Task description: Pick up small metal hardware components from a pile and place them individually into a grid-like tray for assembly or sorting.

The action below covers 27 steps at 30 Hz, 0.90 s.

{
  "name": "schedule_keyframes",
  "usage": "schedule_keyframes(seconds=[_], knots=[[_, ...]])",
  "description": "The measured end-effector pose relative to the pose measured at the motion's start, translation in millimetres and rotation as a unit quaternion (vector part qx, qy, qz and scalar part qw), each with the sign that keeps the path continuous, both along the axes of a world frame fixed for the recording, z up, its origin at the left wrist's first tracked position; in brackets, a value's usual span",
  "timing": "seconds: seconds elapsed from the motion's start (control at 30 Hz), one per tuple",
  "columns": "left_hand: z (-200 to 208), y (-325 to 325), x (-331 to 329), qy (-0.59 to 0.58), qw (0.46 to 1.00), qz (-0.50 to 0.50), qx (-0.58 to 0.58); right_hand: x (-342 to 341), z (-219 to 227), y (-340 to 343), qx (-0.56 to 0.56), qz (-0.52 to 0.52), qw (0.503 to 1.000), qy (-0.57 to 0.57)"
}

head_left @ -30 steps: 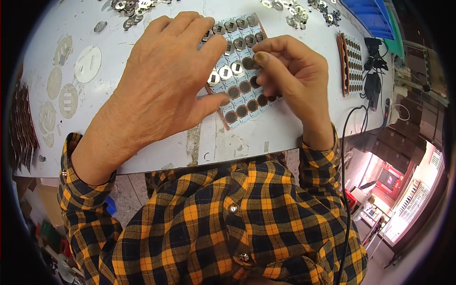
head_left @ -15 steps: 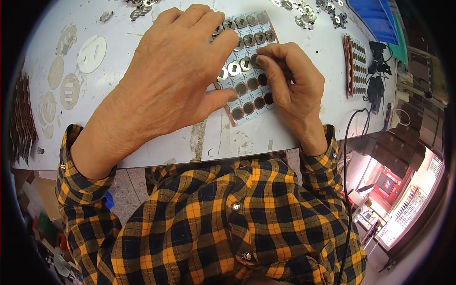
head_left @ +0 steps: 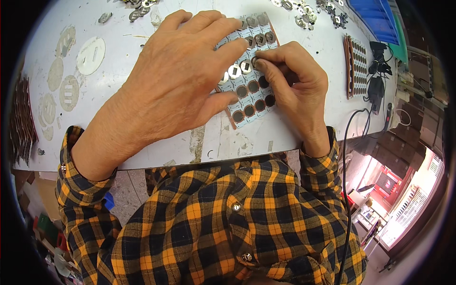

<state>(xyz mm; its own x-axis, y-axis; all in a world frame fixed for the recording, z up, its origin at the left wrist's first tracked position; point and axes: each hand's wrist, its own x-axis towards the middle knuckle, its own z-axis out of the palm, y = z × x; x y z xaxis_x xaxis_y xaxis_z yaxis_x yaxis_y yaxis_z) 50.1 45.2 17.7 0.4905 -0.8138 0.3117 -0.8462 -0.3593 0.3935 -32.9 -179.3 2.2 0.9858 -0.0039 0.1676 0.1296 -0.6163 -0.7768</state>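
A light blue circuit board panel (head_left: pixel 248 121) lies on the table under both hands, with rows of dark round pads and metal discs on it. My left hand (head_left: pixel 178 76) rests over its left side, fingers spread and thumb on the near left edge, hiding part of the rows. In the middle row sit shiny metal discs (head_left: pixel 234 71) with square holes. Thumb and forefinger of my right hand (head_left: pixel 297 78) pinch another metal disc (head_left: pixel 255 62) at the right of that row. Nearest me, two rows show bare dark pads (head_left: pixel 249 110).
Loose metal pieces (head_left: pixel 304 16) lie at the far edge. A stack of similar panels (head_left: pixel 356 66) stands at right beside black cables (head_left: pixel 377 71) and a blue bin (head_left: pixel 375 19). Flat round discs (head_left: pixel 91 55) lie at left, near another stack (head_left: pixel 22 121).
My left hand's fingers have shifted right and toward me over the panel. The panel has slid slightly. My right hand keeps its pinch at the middle row, with the disc's edge showing more.
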Motion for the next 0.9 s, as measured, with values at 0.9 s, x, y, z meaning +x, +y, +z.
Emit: schedule_keyframes(seconds=[0.9], knots=[[-4,1,-1,0.018,1.000,-0.007,0.013,24,9,-76,-0.073,-0.061,0.995,-0.041]])
